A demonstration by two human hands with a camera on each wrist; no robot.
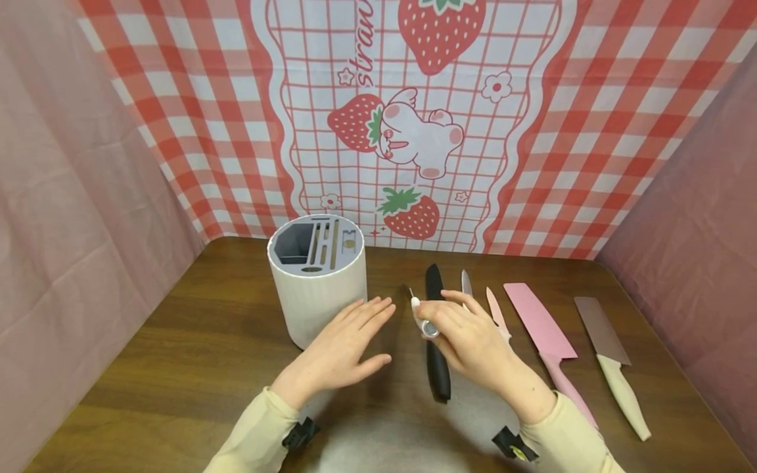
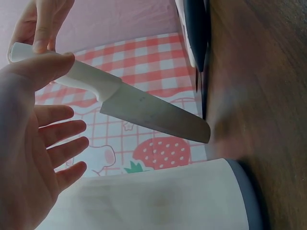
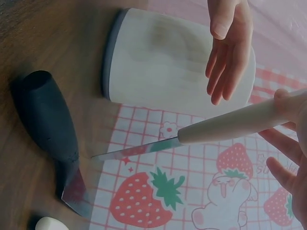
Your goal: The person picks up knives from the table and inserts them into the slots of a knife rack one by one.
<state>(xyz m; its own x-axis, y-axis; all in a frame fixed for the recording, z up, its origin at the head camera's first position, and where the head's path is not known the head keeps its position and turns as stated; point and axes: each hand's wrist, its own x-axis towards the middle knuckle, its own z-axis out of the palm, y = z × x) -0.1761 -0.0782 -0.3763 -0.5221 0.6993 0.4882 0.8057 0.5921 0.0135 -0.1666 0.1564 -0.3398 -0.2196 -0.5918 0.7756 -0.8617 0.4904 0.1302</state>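
Note:
My right hand grips a knife by its white handle, with the blade slanting down toward the table. In the right wrist view the same handle runs from the fingers to the narrow blade edge. My left hand has its fingers extended and holds nothing. It hovers by the front right side of a white round knife block with a grey slotted top; whether it touches the block I cannot tell. Below the right hand a black-handled knife lies on the table.
To the right on the wooden table lie a small silver-bladed knife, a small pink-bladed knife, a pink cleaver and a cream-handled cleaver. A checked strawberry cloth hangs behind; pink cloth borders both sides.

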